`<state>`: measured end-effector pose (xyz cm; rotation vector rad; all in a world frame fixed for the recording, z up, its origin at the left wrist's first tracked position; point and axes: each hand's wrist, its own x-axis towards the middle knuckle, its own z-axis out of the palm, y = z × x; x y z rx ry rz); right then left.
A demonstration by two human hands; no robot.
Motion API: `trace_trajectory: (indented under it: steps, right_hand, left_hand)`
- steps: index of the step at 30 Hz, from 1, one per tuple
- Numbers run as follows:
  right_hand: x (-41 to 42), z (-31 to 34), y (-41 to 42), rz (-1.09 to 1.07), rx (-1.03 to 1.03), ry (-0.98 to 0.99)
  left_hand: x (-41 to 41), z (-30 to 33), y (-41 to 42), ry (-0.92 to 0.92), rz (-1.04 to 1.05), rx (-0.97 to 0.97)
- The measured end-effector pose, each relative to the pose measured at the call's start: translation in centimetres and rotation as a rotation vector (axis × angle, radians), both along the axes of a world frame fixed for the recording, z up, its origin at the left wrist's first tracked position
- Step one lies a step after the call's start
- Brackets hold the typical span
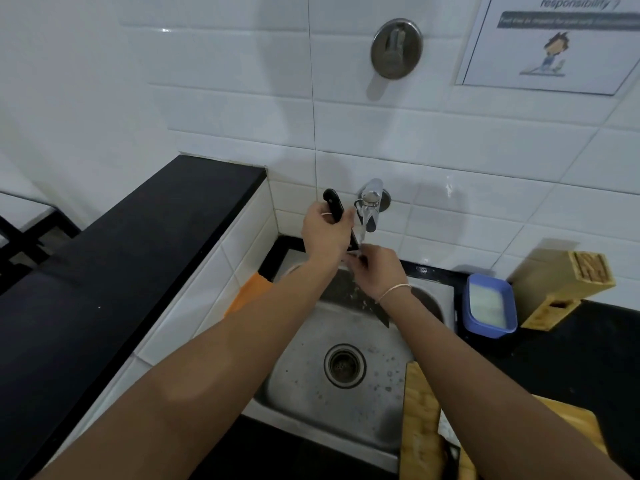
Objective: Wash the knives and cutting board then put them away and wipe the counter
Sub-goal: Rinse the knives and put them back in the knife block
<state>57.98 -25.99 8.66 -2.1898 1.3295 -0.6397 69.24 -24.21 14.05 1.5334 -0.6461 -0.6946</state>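
We see a black table [571,358] around a steel sink [304,393]. On it stand 1 wooden knife block [568,289] and 1 blue dish [490,306]; a wooden cutting board [420,427] overlaps the sink's edge.

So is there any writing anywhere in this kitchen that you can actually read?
"responsibility": top line of the wall poster, cut off by the frame edge.
The poster's dark banner line is too blurred to read.
Nothing readable on the knife block or blue tub.

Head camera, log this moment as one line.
step: rinsing | left hand: grips black-handled steel knife | right hand: rubs blade | chrome wall tap: running
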Motion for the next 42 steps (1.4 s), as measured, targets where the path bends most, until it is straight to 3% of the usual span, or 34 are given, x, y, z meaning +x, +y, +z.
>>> trace_trajectory:
  steps: [5, 11, 15, 17, 22, 24, 31, 37, 42]
  right_hand:
    - [0.5, -1.6, 1.7, -0.052, 0.046, -0.122]
    - [-4.6, -6.2, 2.5, 0.08, 0.009, 0.323]
    - [-7.0, -6.8, 1.5, 0.05, 0.256, 0.583]
    - [-7.1, -6.5, 0.7, 0.002, 0.383, 0.469]
    - [-4.8, -3.5, -0.3, -0.124, 0.457, -0.273]
    - [-3.7, -2.7, -0.4, -0.08, 0.522, -0.423]
    - [-2.1, -2.9, 0.3, -0.021, 0.479, -0.561]
    - [-2.0, -3.3, 1.1, -0.015, 0.435, -0.624]
    - [-1.5, -2.6, 1.3, -0.129, 0.309, -0.575]
  left_hand:
    - [0.6, 0.2, 0.2, -0.021, 0.137, -0.072]
    - [3.1, 0.6, -0.1, 0.073, 0.246, -0.132]
    - [3.7, 0.7, -0.6, 0.18, 0.136, -0.196]
    - [3.9, 0.6, -0.8, 0.229, 0.049, -0.201]
    - [3.8, 0.0, -0.5, 0.366, -0.204, -0.206]
    - [3.7, -0.3, 0.0, 0.415, -0.305, -0.207]
    - [2.6, -0.2, 1.2, 0.431, -0.573, -0.139]
    - [2.8, -0.6, 1.7, 0.395, -0.672, -0.14]
    - [1.9, 0.3, 1.3, 0.095, -0.596, -0.019]
